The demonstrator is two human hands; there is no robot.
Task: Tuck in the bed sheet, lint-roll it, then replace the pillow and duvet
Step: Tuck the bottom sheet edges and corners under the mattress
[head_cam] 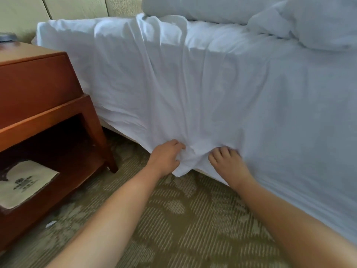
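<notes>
A white bed sheet hangs wrinkled over the near side of the mattress, its lower hem loose just above the carpet. My left hand grips a bunched fold of the hem, fingers curled into the cloth. Close beside it, my right hand presses its fingers into the same bunch of sheet at the mattress's lower edge. A white pillow lies at the head of the bed. A crumpled white duvet is heaped on the mattress at the top right.
A reddish wooden nightstand stands left of the bed, close to the hanging sheet, with a printed paper bag on its lower shelf. Patterned olive carpet covers the floor. A padded beige headboard runs along the back.
</notes>
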